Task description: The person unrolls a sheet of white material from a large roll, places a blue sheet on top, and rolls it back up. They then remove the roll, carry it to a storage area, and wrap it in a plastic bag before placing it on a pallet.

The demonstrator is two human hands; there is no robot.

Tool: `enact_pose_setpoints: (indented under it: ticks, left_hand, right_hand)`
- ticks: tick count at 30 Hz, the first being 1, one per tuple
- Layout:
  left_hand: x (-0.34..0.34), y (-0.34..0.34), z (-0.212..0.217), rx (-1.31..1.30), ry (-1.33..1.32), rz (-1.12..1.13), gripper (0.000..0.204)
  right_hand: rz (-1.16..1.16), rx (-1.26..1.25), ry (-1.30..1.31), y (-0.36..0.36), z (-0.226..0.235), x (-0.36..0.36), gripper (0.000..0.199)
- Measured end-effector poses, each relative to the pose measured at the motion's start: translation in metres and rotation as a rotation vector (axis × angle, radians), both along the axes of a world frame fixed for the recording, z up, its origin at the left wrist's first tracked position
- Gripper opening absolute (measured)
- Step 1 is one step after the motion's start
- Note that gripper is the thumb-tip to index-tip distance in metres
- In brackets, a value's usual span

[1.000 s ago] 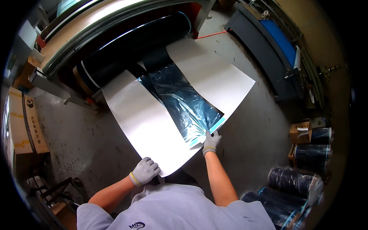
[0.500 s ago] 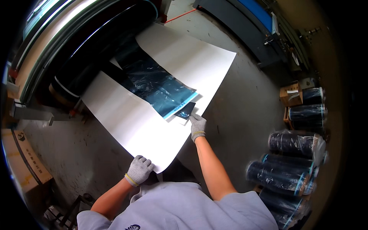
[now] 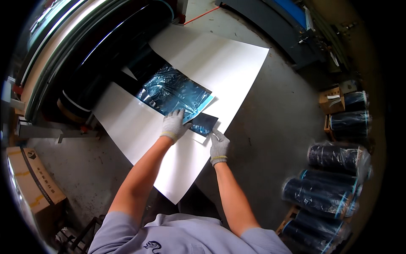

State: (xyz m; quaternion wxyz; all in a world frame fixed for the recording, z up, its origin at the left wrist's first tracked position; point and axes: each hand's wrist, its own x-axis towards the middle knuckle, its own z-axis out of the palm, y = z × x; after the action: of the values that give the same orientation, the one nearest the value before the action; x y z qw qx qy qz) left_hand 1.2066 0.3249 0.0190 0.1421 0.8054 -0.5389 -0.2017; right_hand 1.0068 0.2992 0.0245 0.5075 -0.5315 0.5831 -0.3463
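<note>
A large white sheet slopes down from the roller machine toward me. On it lies a long strip of dark, glossy film with a light-blue edge, its plastic surface wrinkled. My gloved left hand rests with fingers stretched out at the near left corner of that strip. A smaller dark piece of film with a pale margin sticks out from under the blue edge. My gloved right hand pinches this smaller piece near its lower right corner, beside the white sheet's right edge.
The big machine with a dark roller fills the upper left. A grey and blue machine stands at the upper right. Plastic-wrapped dark rolls line the right side, below a small carton. A cardboard box sits at the left.
My left hand has let go of the white sheet's near edge and moved up onto the film's corner. The film strip has shifted slightly up and left. My right hand stays at the small piece.
</note>
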Motion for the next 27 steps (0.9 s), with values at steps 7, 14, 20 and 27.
enact_pose_setpoints:
  ticks: [7, 14, 20, 27]
  left_hand:
    - [0.012, -0.031, -0.013, 0.297, -0.347, -0.285, 0.030]
    - [0.035, -0.010, 0.052, -0.175, -0.380, -0.439, 0.026]
    - [0.096, 0.108, 0.072, -0.475, -0.312, -0.390, 0.026]
    - [0.235, 0.215, -0.019, -0.503, -0.206, 0.413, 0.034]
  right_hand:
    - [-0.007, 0.066, -0.098, 0.005, 0.002, -0.008, 0.030]
    - [0.029, -0.227, 0.119, 0.007, 0.001, -0.004, 0.065]
    - [-0.148, -0.088, 0.042, 0.012, -0.005, 0.006, 0.073]
    - [-0.139, -0.123, 0.006, 0.015, 0.003, 0.002, 0.054]
